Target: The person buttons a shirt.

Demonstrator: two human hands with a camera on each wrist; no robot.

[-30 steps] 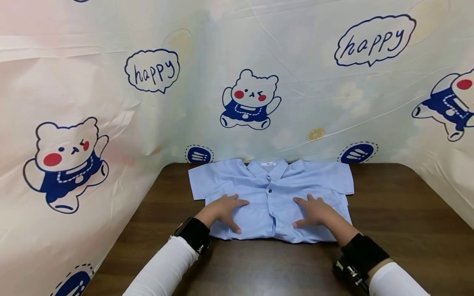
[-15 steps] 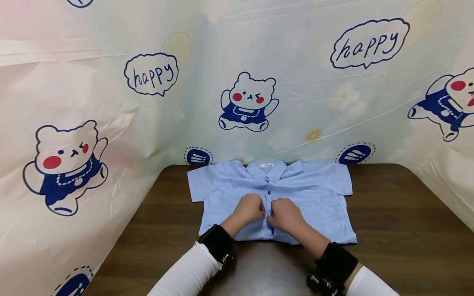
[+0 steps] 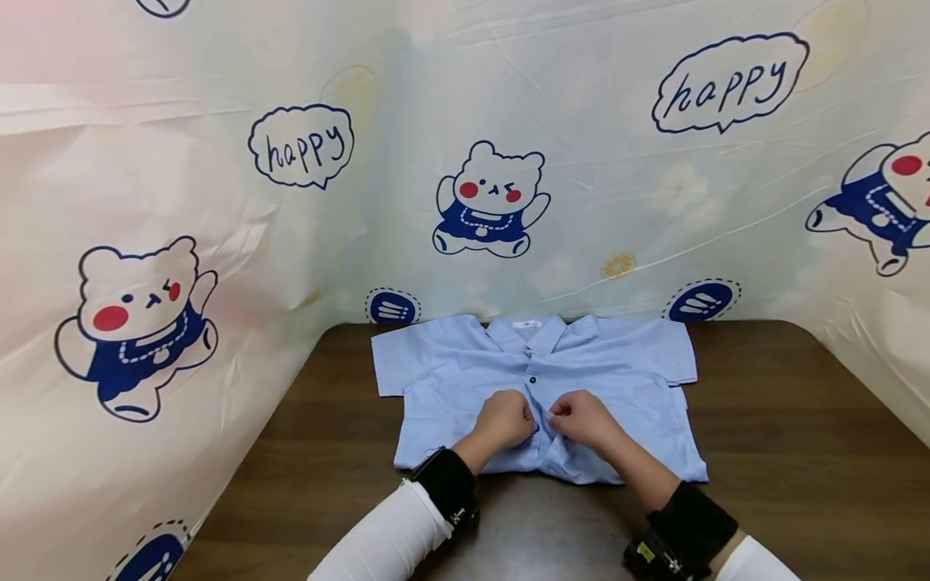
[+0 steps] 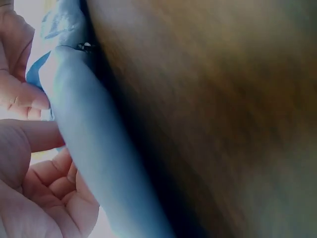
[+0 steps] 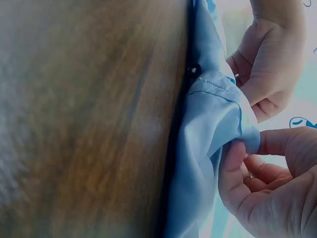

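Note:
A light blue short-sleeved shirt (image 3: 458,371) lies front up on the table, its collar at the far edge. A dark button (image 3: 533,379) shows on the front strip below the collar. At the lower middle, my left hand (image 3: 504,418) pinches the left side of the front strip with curled fingers; its fingertips are partly hidden. My right hand (image 5: 277,183) pinches a raised fold of the strip between thumb and finger, clearest in the right wrist view. The hands are close together but apart. Another dark button (image 5: 193,70) sits by the shirt's near edge.
The dark brown wooden table (image 3: 327,403) extends around the shirt on the left, right and front. Behind and beside it hangs a pale curtain (image 3: 596,186) printed with bears and "happy" bubbles. Black bands (image 3: 445,484) hold devices on both wrists.
Both hands came in from lying spread over the shirt's two sides to its front strip, and their fingers curled onto the cloth. Lately the right hand has lifted a fold slightly away from the left.

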